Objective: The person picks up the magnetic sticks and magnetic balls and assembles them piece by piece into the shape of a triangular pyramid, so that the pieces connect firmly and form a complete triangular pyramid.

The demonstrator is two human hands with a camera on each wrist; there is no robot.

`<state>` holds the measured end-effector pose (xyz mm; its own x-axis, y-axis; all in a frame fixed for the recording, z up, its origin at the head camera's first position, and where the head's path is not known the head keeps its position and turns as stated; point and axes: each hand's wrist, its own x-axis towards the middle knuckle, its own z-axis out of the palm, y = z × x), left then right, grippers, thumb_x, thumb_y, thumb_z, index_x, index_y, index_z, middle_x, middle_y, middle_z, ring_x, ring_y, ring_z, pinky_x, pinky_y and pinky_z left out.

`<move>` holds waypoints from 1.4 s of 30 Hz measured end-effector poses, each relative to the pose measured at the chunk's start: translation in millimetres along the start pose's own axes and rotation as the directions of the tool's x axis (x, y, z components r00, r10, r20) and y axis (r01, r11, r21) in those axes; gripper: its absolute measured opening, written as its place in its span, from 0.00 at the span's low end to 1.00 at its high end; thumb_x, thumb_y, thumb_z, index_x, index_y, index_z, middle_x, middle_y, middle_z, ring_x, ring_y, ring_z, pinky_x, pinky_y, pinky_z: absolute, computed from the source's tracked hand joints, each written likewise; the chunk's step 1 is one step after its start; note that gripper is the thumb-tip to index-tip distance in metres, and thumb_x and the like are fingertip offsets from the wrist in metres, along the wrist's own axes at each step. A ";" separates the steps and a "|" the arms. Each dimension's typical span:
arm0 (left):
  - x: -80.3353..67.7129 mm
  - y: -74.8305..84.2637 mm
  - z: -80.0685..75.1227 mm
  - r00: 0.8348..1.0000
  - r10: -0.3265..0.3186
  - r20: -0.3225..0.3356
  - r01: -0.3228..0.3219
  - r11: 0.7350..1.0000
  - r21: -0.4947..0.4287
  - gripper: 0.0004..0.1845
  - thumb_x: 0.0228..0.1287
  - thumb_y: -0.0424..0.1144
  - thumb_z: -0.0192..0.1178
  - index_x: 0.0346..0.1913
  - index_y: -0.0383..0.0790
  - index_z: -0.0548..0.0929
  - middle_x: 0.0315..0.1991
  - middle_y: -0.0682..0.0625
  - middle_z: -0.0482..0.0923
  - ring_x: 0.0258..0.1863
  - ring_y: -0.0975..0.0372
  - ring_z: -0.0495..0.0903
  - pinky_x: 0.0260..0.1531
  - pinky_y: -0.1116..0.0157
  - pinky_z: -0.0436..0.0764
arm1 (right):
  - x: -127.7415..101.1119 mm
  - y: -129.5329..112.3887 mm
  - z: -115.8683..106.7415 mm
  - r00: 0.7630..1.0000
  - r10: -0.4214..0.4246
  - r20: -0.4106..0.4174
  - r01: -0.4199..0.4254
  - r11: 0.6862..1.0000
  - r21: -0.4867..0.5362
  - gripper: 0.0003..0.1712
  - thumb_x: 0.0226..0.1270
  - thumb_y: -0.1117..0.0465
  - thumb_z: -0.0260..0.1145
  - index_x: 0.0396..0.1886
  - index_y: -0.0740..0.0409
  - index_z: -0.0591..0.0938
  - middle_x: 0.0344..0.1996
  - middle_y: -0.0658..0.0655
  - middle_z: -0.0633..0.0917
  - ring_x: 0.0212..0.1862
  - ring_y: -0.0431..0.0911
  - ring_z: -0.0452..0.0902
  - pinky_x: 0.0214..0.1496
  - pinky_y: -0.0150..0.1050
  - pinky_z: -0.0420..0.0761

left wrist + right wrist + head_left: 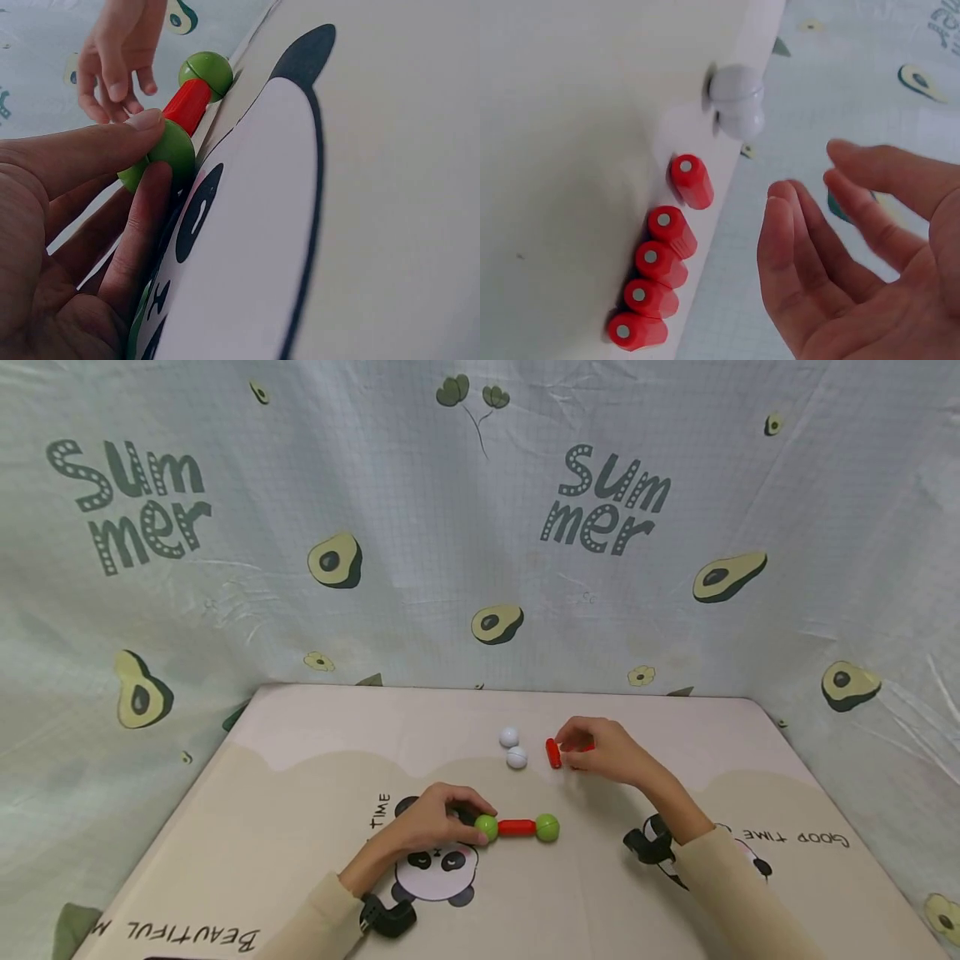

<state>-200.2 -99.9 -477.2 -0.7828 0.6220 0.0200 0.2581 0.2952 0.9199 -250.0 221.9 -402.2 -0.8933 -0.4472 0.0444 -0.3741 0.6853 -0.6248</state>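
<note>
Pinching one green plastic ball [486, 827] of the red-rod dumbbell [517, 827], the left hand [431, 823] steadies it; the right hand [603, 749], fingers loosely open, hovers over red plastic rods [664, 270] and probably must grasp one next.

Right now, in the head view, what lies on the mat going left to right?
Left hand → near green plastic ball → red rod → far green ball → right hand. The white balls and loose red rods overlap these, so they are left out.
</note>
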 end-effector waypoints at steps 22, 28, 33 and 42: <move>4.7 -3.2 2.0 1.000 0.021 -0.002 -0.021 1.000 -0.004 0.17 0.58 0.37 0.76 0.51 0.41 0.90 0.48 0.47 0.89 0.42 0.66 0.82 0.44 0.71 0.79 | 53.9 0.2 15.9 0.959 0.275 0.073 -0.264 0.956 -0.129 0.16 0.60 0.63 0.74 0.48 0.63 0.85 0.39 0.60 0.88 0.34 0.47 0.81 0.36 0.37 0.79; 4.5 -4.0 1.9 1.000 0.024 -0.006 -0.024 1.000 -0.004 0.17 0.58 0.37 0.76 0.51 0.40 0.90 0.48 0.46 0.89 0.44 0.64 0.82 0.45 0.70 0.78 | 55.1 -1.1 22.0 0.956 0.282 0.082 -0.272 0.955 -0.118 0.19 0.59 0.64 0.75 0.51 0.62 0.85 0.36 0.59 0.88 0.26 0.45 0.80 0.30 0.35 0.78; 2.7 -0.8 0.3 1.000 0.008 -0.011 -0.008 1.000 -0.003 0.17 0.58 0.38 0.76 0.51 0.43 0.90 0.47 0.48 0.90 0.42 0.66 0.82 0.44 0.70 0.78 | 55.7 -5.1 23.8 0.954 0.290 0.073 -0.277 0.949 -0.149 0.21 0.60 0.63 0.75 0.54 0.60 0.85 0.37 0.58 0.87 0.27 0.45 0.80 0.31 0.35 0.78; 1.7 -2.3 0.0 1.000 0.029 -0.012 -0.029 1.000 0.001 0.17 0.57 0.37 0.76 0.50 0.41 0.90 0.48 0.45 0.89 0.43 0.64 0.82 0.45 0.70 0.78 | 54.1 -11.8 26.9 0.949 0.305 0.084 -0.291 0.945 -0.153 0.17 0.62 0.64 0.74 0.51 0.59 0.87 0.37 0.58 0.86 0.24 0.46 0.79 0.29 0.35 0.77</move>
<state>-202.2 -99.6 -479.3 -0.7817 0.6216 0.0513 0.2813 0.2779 0.9185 -287.2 174.1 -413.4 -0.9407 -0.2631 -0.2141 -0.1317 0.8650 -0.4841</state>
